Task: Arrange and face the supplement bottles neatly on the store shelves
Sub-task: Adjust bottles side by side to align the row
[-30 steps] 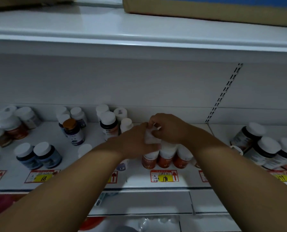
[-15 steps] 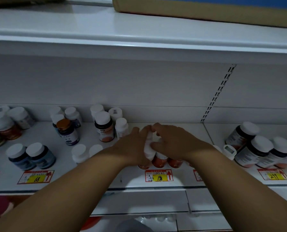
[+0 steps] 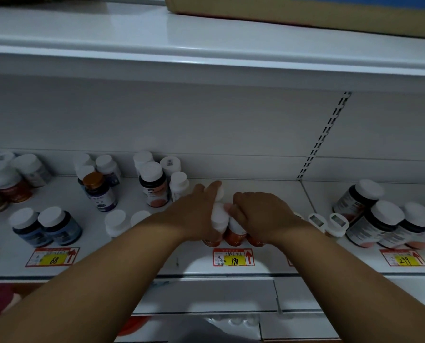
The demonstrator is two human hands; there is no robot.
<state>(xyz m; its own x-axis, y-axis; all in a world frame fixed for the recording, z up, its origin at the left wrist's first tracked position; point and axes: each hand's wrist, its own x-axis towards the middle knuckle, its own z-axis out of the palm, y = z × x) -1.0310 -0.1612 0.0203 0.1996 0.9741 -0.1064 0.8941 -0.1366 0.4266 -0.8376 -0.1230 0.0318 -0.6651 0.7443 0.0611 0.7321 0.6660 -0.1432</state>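
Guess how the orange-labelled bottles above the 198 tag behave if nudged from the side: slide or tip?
The orange-labelled bottles look tall and narrow with white caps, so a high push probably tips them. Packed side by side, one likely knocks its neighbour. The white shelf looks smooth, so a low push probably slides them.

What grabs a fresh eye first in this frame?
Two bare forearms converge mid-shelf, where the left hand and right hand bunch a cluster of orange-labelled bottles above the yellow 198 price tag. White-capped bottles stand in loose groups left and right, among them one amber-capped bottle at the left. A cardboard box sits on the upper shelf.
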